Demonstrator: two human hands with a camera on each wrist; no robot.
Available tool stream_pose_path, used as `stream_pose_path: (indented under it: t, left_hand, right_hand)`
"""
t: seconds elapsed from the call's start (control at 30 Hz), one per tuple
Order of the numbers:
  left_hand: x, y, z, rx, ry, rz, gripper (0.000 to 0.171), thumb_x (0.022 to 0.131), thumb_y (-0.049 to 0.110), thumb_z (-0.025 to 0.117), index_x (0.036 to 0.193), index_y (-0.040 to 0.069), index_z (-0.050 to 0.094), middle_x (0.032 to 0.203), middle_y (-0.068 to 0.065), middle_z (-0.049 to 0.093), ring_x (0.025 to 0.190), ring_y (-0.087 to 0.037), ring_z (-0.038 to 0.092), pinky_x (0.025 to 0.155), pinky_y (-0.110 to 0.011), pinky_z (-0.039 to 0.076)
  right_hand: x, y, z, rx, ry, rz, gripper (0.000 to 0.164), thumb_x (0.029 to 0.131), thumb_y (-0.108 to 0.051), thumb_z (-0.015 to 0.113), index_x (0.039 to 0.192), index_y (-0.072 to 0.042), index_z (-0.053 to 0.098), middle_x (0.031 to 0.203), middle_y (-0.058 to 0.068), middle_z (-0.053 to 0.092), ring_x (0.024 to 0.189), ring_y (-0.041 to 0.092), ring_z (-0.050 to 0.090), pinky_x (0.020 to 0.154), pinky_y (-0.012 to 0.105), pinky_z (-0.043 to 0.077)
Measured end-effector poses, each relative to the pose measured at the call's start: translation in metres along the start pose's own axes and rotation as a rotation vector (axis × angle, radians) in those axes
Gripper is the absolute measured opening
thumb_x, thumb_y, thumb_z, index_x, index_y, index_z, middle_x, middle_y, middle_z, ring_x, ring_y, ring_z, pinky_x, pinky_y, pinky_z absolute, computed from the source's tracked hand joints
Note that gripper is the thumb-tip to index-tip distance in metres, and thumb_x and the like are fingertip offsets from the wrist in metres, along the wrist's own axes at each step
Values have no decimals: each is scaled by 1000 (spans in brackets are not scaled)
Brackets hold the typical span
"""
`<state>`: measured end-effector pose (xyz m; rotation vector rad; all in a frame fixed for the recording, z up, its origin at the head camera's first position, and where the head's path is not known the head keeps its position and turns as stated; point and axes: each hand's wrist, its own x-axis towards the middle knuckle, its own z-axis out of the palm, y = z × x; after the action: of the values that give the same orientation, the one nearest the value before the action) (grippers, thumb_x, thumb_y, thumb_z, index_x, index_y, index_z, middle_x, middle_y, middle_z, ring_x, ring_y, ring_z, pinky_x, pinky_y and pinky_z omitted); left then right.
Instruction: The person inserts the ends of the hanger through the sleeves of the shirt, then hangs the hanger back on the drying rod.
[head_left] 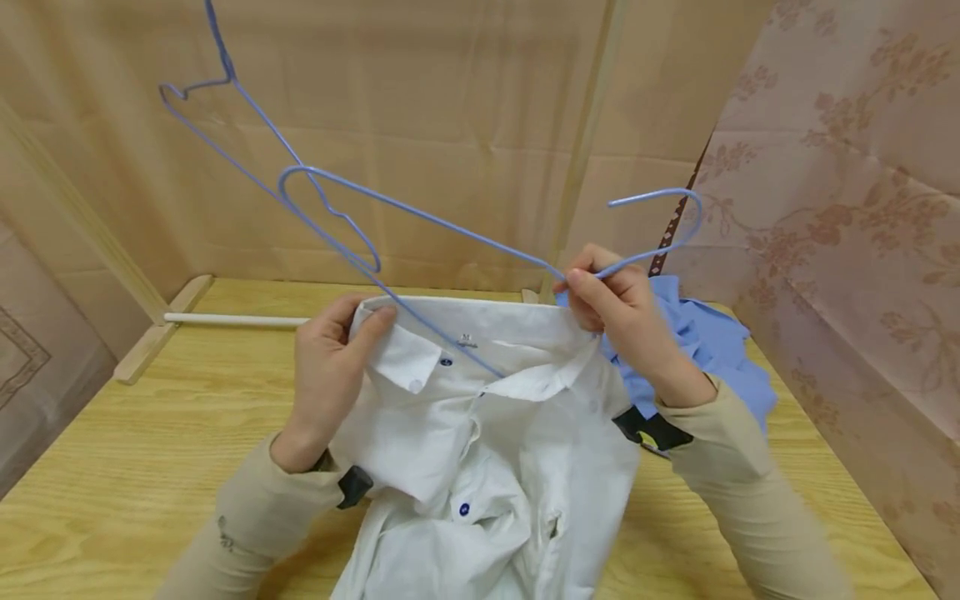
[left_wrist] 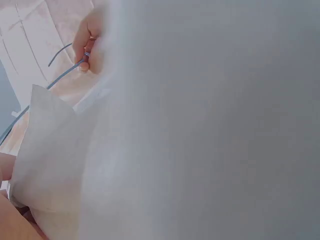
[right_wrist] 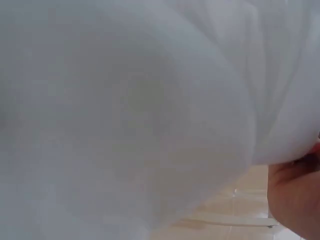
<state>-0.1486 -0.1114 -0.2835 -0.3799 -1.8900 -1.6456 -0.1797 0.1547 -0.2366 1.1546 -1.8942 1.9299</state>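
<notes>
A white button-up shirt (head_left: 427,442) hangs collar up in front of me, its front partly open and dark blue buttons showing. My left hand (head_left: 330,371) pinches the left side of its collar between thumb and fingers. In my right hand (head_left: 618,304) is a blue wire hanger (head_left: 427,215), gripped at the neck below its hook. One end of the hanger sticks out up and left of the collar, while its lower bar runs down into the neck opening. White cloth blocks most of both wrist views.
Another blue wire hanger (head_left: 262,112) hangs at upper left, its hook running out of view. Crumpled blue fabric (head_left: 705,346) lies on the wooden table (head_left: 150,450) behind my right arm. A white rod (head_left: 236,320) joins a wooden foot (head_left: 165,329) at the back left.
</notes>
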Motion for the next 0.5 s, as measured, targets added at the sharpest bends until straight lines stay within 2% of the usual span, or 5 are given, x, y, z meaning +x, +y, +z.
stream_pose_path:
  t: [0.17, 0.27, 0.4, 0.5]
  left_hand:
    - [0, 5, -1, -8, 3, 11, 12, 85, 8, 63, 87, -4, 66, 67, 10, 61, 53, -5, 53, 45, -17, 42]
    - [-1, 7, -2, -12, 6, 11, 12, 85, 8, 63, 86, -4, 67, 66, 11, 60, 53, -4, 52, 46, -17, 41]
    - [-2, 9, -3, -25, 16, 34, 13, 85, 7, 62, 85, -5, 67, 64, 11, 60, 53, -4, 51, 46, -16, 40]
    - [-3, 9, -4, -36, 29, 59, 15, 86, 7, 61, 83, -6, 67, 62, 10, 59, 52, -3, 50, 45, -16, 38]
  right_hand:
    - [-3, -4, -1, -39, 95, 5, 16, 91, 0, 40, 83, -7, 53, 52, 0, 35, 41, 13, 26, 37, 27, 16]
    - [-4, -3, 1, -22, 139, 21, 14, 89, 3, 38, 85, -8, 44, 58, 0, 37, 45, 11, 30, 39, 25, 19]
    - [-4, 0, 3, -13, 168, 0, 21, 85, 10, 34, 84, -11, 34, 66, 0, 39, 52, 12, 35, 47, 22, 26]
    - [-5, 2, 3, -45, 177, -18, 24, 83, 12, 34, 83, -12, 30, 71, 2, 42, 61, 14, 40, 57, 21, 33]
